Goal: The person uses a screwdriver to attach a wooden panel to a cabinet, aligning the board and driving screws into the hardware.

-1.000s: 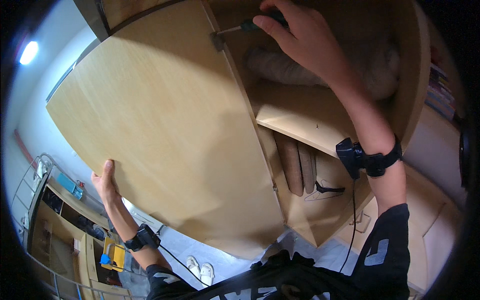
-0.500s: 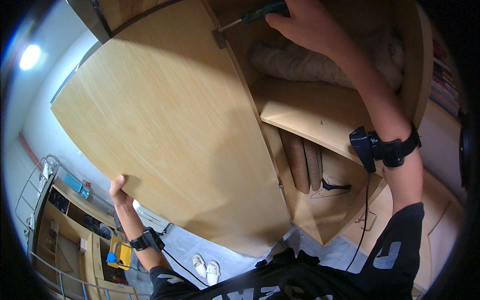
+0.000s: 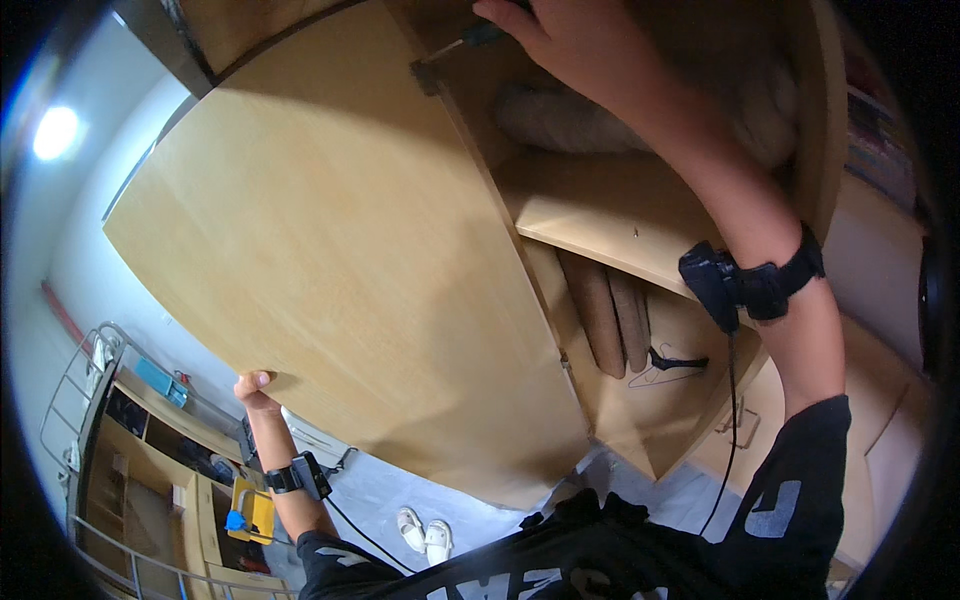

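Note:
A pale wooden cabinet door swings out at the left. My left hand is closed on its outer lower edge, thumb on the face and fingers hidden behind. Up at the top, my right hand grips a screwdriver with a dark green handle. The shaft points left toward the upper metal hinge at the door's inner edge; whether the tip sits in a screw cannot be made out. Lower on that edge is a second hinge. A tiny screw-like piece lies on the cabinet shelf.
Rolled grey bedding fills the upper compartment. Below stand brown folded boards and a black hanger. Books line the far right. White shoes are on the floor, with a yellow chair and bunk-bed rails at left.
My right hand and the screwdriver have shifted slightly left, the hand now covering more of the handle. My left hand appears slightly lower and further right, still on the door's edge.

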{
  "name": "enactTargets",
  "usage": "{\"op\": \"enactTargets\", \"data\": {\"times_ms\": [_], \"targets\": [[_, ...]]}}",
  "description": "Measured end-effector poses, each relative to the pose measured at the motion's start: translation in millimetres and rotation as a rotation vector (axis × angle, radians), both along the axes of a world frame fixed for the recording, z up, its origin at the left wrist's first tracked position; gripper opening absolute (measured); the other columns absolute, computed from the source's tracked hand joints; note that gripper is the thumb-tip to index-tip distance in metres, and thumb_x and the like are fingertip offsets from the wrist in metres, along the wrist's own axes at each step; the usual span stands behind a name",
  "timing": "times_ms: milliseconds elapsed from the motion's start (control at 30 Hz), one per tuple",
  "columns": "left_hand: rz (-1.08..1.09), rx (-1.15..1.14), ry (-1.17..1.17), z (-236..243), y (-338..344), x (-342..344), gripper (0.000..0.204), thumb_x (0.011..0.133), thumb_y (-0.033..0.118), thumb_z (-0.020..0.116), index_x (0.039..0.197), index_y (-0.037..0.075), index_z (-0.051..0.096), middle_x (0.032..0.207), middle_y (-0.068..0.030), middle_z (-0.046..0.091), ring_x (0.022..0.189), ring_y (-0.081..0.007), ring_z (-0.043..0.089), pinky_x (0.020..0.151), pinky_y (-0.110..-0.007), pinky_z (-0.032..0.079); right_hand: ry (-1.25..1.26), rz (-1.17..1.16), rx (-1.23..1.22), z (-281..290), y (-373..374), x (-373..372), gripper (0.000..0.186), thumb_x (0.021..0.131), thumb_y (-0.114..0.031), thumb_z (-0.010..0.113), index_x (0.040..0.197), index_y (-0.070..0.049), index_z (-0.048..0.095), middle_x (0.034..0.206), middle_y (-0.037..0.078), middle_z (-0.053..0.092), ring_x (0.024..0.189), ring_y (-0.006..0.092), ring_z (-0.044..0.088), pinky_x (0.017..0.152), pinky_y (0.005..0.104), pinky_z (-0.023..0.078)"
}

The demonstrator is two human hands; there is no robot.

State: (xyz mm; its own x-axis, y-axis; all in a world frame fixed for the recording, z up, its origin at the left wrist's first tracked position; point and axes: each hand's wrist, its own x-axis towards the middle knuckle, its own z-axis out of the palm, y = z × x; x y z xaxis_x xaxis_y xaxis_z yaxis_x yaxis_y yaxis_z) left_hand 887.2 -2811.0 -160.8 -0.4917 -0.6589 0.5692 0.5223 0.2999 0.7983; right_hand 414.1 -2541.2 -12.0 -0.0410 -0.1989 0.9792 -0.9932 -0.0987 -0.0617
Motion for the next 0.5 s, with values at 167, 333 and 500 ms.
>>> {"op": "enactTargets", "data": {"times_ms": [167,333,500], "targets": [[-0.027,0.001,-0.012,-3.0,-10.5,-3.6,0.064,0.054,0.005,0.055,0.116,-0.005,0.041,0.105,-0.0184,0.054,0.093,-0.0328,0.056,0.078,-0.043,0.049,0.108,-0.045,-0.244,-10.6,-10.3,-13.9,0.035,0.085,-0.021,0.052,0.107,0.005,0.041,0.086,0.028,0.056,0.083,0.0426,0.056,0.074,0.0461,0.046],[-0.038,0.037,0.012,-5.1,-3.0,-7.9,0.065,0.054,0.003,0.054,0.116,-0.006,0.041,0.106,-0.0182,0.054,0.094,-0.0315,0.055,0.081,-0.042,0.047,-0.145,-0.007,0.116,-2.6,3.9,2.7,0.035,0.084,-0.018,0.051,0.105,0.007,0.039,0.089,0.029,0.055,0.084,0.0418,0.057,0.072,0.0445,0.047],[-0.039,0.037,-0.021,1.3,0.2,-4.3,0.063,0.055,0.003,0.051,0.117,-0.006,0.041,0.106,-0.0171,0.054,0.094,-0.0322,0.054,0.084,-0.043,0.046,-0.023,0.136,-0.256,-19.3,0.3,-3.4,0.032,0.084,-0.017,0.05,0.102,0.008,0.041,0.093,0.031,0.054,0.087,0.0405,0.056,0.076,0.0436,0.046]]}}
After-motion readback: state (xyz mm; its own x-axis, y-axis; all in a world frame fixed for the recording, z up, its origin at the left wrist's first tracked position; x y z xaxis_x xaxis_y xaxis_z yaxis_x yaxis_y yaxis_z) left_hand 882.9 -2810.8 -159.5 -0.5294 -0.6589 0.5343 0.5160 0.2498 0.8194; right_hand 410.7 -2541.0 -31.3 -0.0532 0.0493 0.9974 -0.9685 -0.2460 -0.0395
